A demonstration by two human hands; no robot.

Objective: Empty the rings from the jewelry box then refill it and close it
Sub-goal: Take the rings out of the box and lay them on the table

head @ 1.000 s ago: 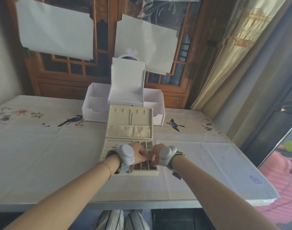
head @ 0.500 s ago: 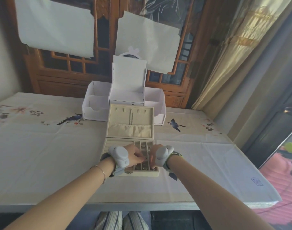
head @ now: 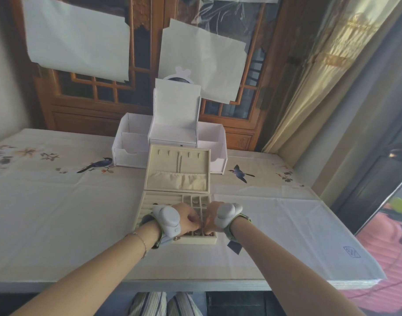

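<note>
The cream jewelry box (head: 149, 205) lies open near the table's front edge, its lid (head: 177, 171) standing upright behind the tray. Small dark rings (head: 197, 234) show in the square compartments on the tray's right side. My left hand (head: 185, 218) and my right hand (head: 211, 218) hover over those compartments, both with a grey tracker strapped on. Their curled fingertips meet between them. Anything pinched there is too small to see. The hands hide the middle of the tray.
A white paper organizer (head: 136, 147) with an open flap stands just behind the box. A cloth printed with birds (head: 58, 213) covers the table. The table's front edge (head: 195, 285) runs just under my forearms. A wooden door and a curtain (head: 314, 92) stand behind.
Both hands have stayed over the right compartments, shifting slightly toward the box's middle, fingertips now closer together. The box and lid have not moved.
</note>
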